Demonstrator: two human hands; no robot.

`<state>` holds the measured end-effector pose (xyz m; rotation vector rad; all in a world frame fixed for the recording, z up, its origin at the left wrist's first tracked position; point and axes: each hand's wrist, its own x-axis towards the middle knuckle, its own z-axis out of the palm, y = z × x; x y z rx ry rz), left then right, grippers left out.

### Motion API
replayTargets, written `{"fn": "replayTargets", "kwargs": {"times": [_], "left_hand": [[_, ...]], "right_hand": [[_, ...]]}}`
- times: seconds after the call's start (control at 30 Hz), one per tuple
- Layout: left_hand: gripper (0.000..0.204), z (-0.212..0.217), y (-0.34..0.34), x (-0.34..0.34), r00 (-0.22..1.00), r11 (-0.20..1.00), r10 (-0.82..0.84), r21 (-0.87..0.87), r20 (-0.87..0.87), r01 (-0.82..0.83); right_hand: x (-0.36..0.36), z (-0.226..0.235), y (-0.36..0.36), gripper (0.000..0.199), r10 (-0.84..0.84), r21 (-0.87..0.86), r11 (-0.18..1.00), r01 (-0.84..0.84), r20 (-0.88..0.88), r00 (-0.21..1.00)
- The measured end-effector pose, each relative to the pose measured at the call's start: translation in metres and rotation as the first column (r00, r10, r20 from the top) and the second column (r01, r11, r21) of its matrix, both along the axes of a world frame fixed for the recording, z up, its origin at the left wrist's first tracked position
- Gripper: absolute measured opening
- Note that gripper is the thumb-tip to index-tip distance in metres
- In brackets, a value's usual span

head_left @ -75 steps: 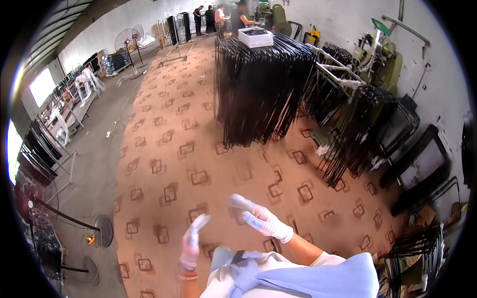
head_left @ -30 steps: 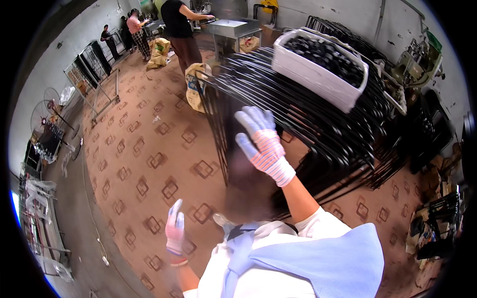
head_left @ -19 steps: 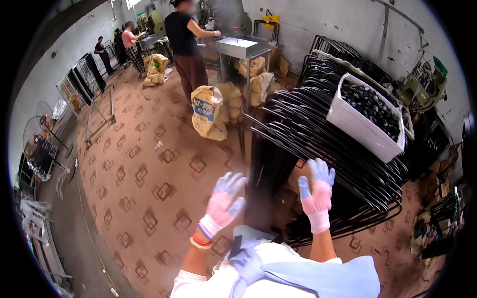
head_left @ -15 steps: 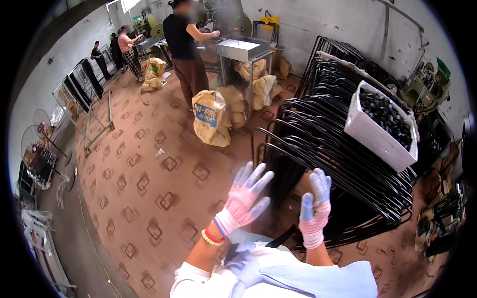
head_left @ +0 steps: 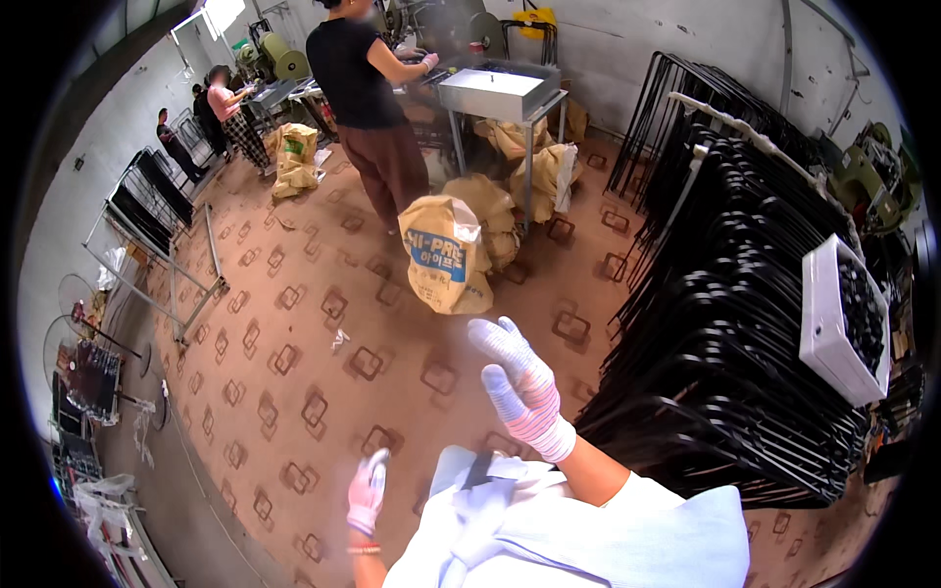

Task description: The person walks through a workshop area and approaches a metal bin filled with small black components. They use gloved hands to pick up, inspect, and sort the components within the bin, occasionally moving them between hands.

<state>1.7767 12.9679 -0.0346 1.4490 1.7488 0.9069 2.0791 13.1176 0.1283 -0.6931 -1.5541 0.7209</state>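
My right hand [head_left: 524, 392], in a striped pink and white knit glove with bluish-grey fingertips, is raised in front of my body. Its fingers are stretched out, the thumb stands apart, and nothing is in it. Lower and to the left, my left hand [head_left: 367, 493] wears a similar glove and has bracelets at the wrist. It is seen edge-on, fingers loosely extended, holding nothing. Both hands are in the air above the patterned floor. Nearest to the right hand are a printed paper sack [head_left: 438, 257] beyond it and a big stack of black bent-tube frames [head_left: 725, 343] on its right.
A white box [head_left: 821, 318] of small black parts rests on the frames. Ahead, a co-worker [head_left: 365, 108] stands beside a metal table [head_left: 500, 90] with sacks under it. A metal rack [head_left: 162, 255] and a standing fan [head_left: 83, 338] are at left. Other people work farther back.
My view has swung, so the stack and box appear farther right. My left hand has dropped lower and leftward; the right has moved left across my front. Both remain without anything in them.
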Motion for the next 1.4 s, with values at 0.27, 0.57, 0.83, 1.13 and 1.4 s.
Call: {"fn": "replayTargets", "kwargs": {"times": [0.27,0.57,0.83,1.13,1.4], "left_hand": [[0.03,-0.061,0.165,-0.082,0.997,0.99,0.082,-0.112,0.012,-0.08],[0.028,0.008,0.568,0.064,0.657,0.552,-0.573,0.363,-0.489,0.751],[0.033,-0.035,0.675,0.354,0.036,0.051,-0.713,0.0,-0.7,0.999],[0.043,0.016,0.778,0.504,-0.091,-0.036,-0.938,0.168,0.333,0.985],[0.053,0.056,0.875,0.665,-0.146,0.232,-0.006,0.144,0.989,0.962]], "right_hand": [[-0.053,-0.009,0.146,0.031,-0.082,-0.121,0.99,0.075,-0.054,0.995],[-0.079,0.065,0.358,0.048,-0.259,0.091,0.954,0.285,-0.226,0.939],[-0.03,0.124,0.482,0.048,-0.409,0.608,0.548,0.575,-0.405,0.818],[0.141,0.156,0.617,0.041,-0.484,0.65,0.274,0.709,-0.544,0.685],[0.218,0.081,0.742,0.037,-0.494,0.473,0.63,0.616,-0.368,0.788]]}}
